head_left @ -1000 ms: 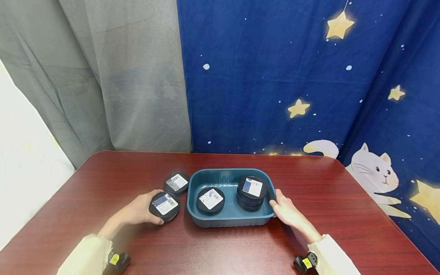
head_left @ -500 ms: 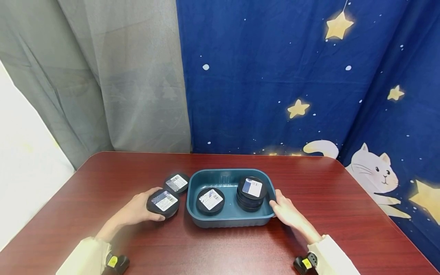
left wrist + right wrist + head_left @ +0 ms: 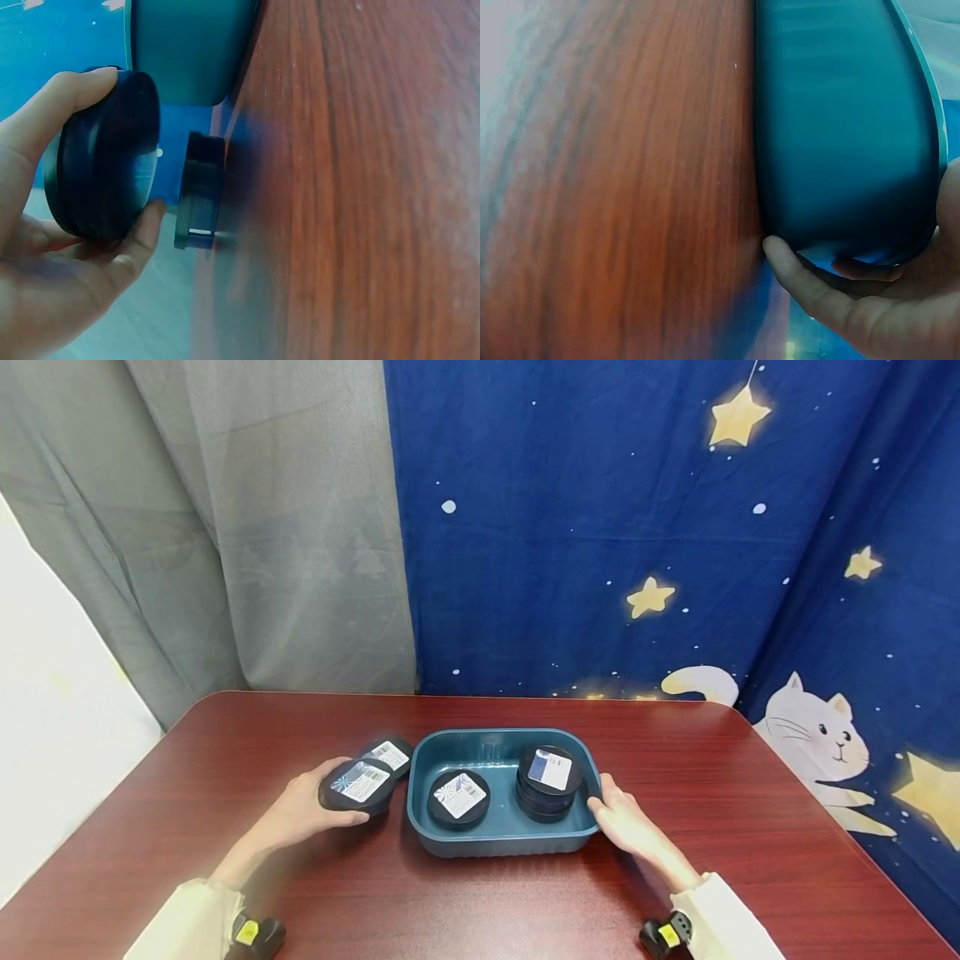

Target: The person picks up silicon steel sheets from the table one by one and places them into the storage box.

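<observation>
My left hand (image 3: 303, 810) grips a round black container (image 3: 356, 787) with a white and blue label on top. In the left wrist view this container (image 3: 105, 154) is tilted and raised off the table, with thumb and fingers around its side. A second round black container (image 3: 399, 758) lies flat on the table just behind it, partly covered in the head view. My right hand (image 3: 628, 820) holds the right end of a teal plastic bin (image 3: 502, 845); its thumb is at the rim and its fingers are against the outer wall (image 3: 847, 150).
Inside the bin, one labelled black container (image 3: 459, 799) lies at the left and a stack of black containers (image 3: 549, 783) stands at the right. A reddish-brown table (image 3: 480, 910) carries everything. Grey and blue curtains (image 3: 555, 543) hang behind it.
My left hand has lifted the round black container and moved it slightly back, so it now overlaps the second one in the head view. The right hand and bin have stayed put.
</observation>
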{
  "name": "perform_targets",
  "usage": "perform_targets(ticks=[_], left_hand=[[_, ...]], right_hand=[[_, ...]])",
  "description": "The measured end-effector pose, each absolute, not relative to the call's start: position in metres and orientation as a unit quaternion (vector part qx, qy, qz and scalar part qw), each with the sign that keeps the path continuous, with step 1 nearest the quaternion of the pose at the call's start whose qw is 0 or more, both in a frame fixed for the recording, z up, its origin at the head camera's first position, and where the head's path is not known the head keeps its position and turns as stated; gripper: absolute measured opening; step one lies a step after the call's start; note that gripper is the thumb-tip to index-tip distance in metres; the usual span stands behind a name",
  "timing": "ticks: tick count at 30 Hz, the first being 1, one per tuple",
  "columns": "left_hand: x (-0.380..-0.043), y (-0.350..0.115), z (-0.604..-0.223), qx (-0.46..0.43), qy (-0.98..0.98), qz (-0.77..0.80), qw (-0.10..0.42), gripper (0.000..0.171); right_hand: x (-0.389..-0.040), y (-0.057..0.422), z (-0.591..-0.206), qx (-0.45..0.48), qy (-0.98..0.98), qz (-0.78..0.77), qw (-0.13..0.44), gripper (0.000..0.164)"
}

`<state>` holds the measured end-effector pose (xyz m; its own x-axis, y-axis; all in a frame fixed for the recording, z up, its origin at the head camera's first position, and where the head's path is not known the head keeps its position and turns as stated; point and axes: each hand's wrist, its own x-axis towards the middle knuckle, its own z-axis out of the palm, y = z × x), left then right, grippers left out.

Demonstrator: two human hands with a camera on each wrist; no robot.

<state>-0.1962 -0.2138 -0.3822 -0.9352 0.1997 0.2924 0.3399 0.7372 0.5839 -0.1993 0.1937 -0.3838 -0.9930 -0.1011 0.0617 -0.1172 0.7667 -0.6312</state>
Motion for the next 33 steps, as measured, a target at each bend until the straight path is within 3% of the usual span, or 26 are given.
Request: perform_targets(ticks=[19, 33], left_hand=[[-0.199, -0.196, -0.369, -0.176, -0.901, -0.371, 0.138, 0.076], [-0.204, -0.17, -0.36, -0.185, -0.893, -0.39, 0.125, 0.079]], right_hand=[[-0.198, 0.194, -0.381, 0.065, -0.941, 0.332, 0.008, 0.025], [-0.2, 0.194, -0.384, 0.057, -0.94, 0.335, 0.01, 0.026]])
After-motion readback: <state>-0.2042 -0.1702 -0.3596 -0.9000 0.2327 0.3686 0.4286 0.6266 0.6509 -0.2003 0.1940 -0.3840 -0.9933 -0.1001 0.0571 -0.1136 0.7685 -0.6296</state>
